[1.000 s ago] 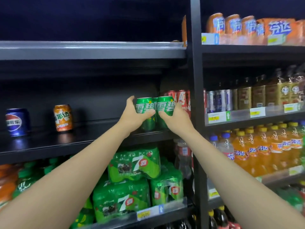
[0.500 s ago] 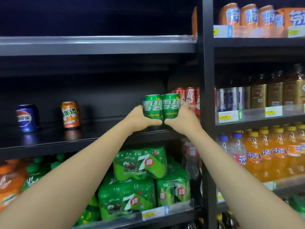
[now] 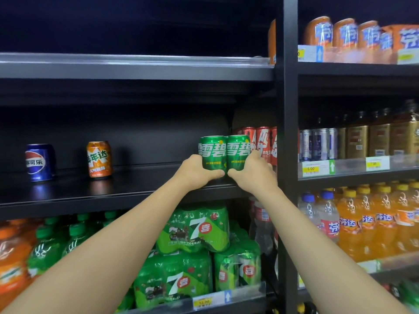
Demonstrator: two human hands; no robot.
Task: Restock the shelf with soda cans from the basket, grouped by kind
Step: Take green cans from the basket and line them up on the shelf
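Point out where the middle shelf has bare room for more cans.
Bare shelf runs between the orange can and the green cans gripped by the left hand and right hand. A smaller gap separates the blue can from the orange one. Crowded: red cans pack the right end.

Black shelf (image 3: 136,189): blue can (image 3: 39,162), orange can (image 3: 99,159), green cans (image 3: 224,152), red cans (image 3: 263,141).

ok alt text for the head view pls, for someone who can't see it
Two bare hands, left hand and right hand, each hold a green can side by side on a dark shelf, just left of red cans. Farther left stand a blue can and an orange can, apart.
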